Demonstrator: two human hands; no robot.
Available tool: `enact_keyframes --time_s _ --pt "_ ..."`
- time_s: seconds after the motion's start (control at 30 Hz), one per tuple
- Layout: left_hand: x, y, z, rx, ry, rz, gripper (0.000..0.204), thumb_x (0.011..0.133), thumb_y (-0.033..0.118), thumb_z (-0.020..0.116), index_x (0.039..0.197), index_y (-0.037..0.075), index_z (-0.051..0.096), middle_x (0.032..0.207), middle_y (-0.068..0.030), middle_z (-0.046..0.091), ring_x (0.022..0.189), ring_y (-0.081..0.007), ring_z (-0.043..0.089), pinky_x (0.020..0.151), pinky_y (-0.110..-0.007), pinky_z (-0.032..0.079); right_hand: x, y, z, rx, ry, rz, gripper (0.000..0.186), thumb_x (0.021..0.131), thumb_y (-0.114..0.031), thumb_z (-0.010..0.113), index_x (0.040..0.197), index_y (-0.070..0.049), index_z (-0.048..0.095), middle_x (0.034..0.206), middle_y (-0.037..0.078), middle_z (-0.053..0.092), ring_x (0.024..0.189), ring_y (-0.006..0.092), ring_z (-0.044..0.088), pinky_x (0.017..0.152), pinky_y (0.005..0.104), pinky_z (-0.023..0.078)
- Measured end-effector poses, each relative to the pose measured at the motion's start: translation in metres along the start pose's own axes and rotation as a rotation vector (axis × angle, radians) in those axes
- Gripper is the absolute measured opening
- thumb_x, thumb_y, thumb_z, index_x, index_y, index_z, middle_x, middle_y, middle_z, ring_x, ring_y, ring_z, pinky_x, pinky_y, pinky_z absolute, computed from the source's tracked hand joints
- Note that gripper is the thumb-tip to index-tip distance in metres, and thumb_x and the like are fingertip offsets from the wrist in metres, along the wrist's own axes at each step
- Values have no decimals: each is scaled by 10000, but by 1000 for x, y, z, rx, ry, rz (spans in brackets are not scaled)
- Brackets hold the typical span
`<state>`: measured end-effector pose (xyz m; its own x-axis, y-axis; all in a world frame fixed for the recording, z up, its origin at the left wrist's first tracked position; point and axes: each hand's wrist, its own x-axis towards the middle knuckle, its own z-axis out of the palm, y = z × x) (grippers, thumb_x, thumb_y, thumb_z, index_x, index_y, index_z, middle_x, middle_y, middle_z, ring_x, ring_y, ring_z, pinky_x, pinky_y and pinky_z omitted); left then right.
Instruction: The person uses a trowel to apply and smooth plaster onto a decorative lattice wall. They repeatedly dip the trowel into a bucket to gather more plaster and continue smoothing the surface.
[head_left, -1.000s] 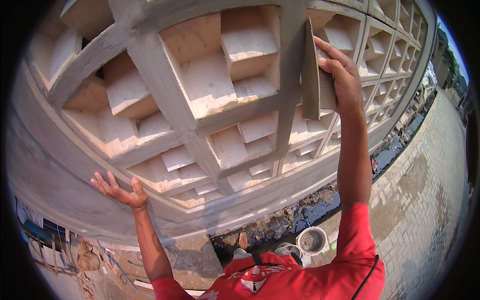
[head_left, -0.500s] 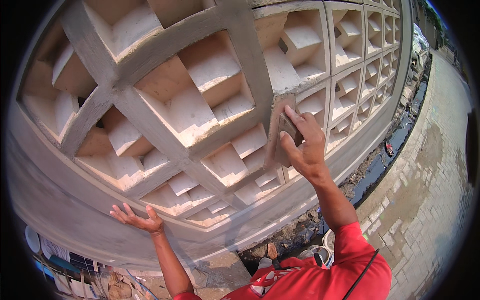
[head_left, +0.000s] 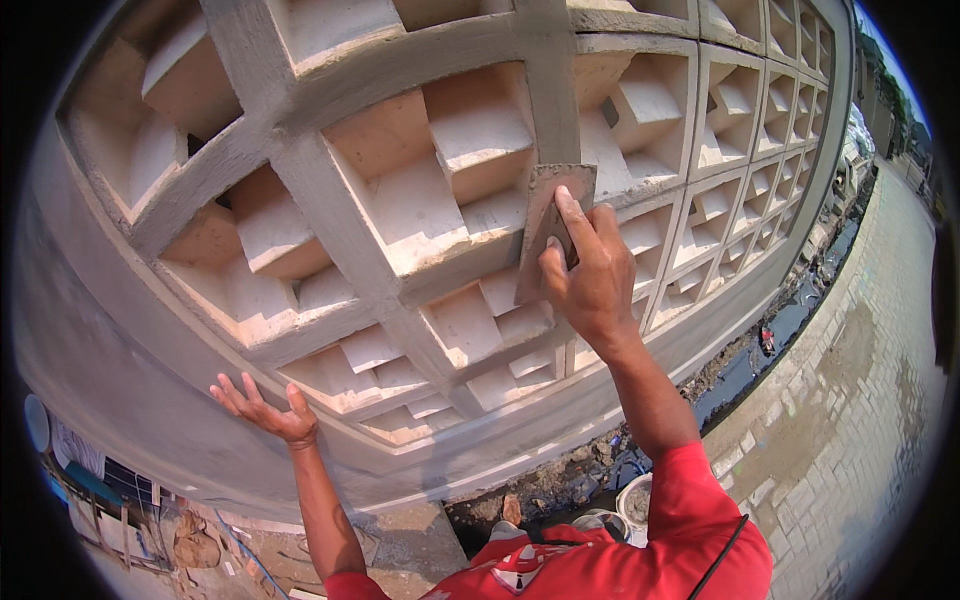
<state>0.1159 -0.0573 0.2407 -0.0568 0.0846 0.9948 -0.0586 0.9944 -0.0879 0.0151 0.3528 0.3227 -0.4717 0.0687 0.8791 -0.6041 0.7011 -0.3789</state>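
Observation:
My right hand (head_left: 592,265) grips a flat rectangular plastering trowel (head_left: 537,215), with the index finger stretched along its back. The mortar-smeared plate lies against or very close to the wall, over a grey upright mortar strip (head_left: 553,110) between the openwork blocks (head_left: 400,205). Whether its whole face touches cannot be told. My left hand (head_left: 265,410) is raised, palm up and fingers spread, beside the grey lower band of the wall. It holds nothing.
More pale openwork blocks (head_left: 725,115) run along the wall to the right. A ditch with dark water (head_left: 740,370) follows its foot, then a paved lane (head_left: 830,440). A white bucket (head_left: 634,500) stands beside me. Rubble and planks lie at the lower left.
The view has shifted, so the wall sits farther right and lower. The trowel has moved left relative to the blocks, onto the upright strip. My left hand stays open.

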Motion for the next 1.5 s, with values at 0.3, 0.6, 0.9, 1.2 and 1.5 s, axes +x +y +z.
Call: enact_keyframes --time_s 0.3,0.6,0.9,1.2,1.5 --pt "2 -1 0 -10 -9 -2 617 863 301 540 1417 72 395 1520 -203 297 1431 -449 185 1142 -599 174 69 1 -42 -58 121 -237 489 756 -6 611 1242 -50 632 882 117 542 754 241 589 667 356 490" --pt "2 -2 -1 -34 5 -1 605 868 284 546 1409 54 403 1506 -220 314 1429 -455 187 1138 -600 177 -53 38 -1 -237 -237 -130 577 766 -48 652 1334 -104 566 875 126 501 696 276 565 611 385 478" --pt "3 -2 0 -71 47 1 586 864 263 551 1393 45 427 1495 -218 340 1423 -451 209 1137 -590 193 -35 43 -102 378 -467 336 489 866 -137 663 1293 71 545 1153 152 621 1061 216 595 936 320 449" --pt "5 -5 -2 -58 53 15 564 862 248 568 1372 36 453 1488 -222 358 1421 -438 225 1141 -570 199 60 -8 -102 627 -658 396 430 873 -153 578 1258 39 591 1114 88 653 983 135 613 887 249 464" --pt "4 -3 -1 -52 68 15 555 869 257 563 1367 36 460 1483 -221 367 1417 -442 232 1140 -565 210 102 -52 -75 134 -873 307 347 884 -99 528 1194 -103 685 953 55 684 808 98 628 760 225 503"
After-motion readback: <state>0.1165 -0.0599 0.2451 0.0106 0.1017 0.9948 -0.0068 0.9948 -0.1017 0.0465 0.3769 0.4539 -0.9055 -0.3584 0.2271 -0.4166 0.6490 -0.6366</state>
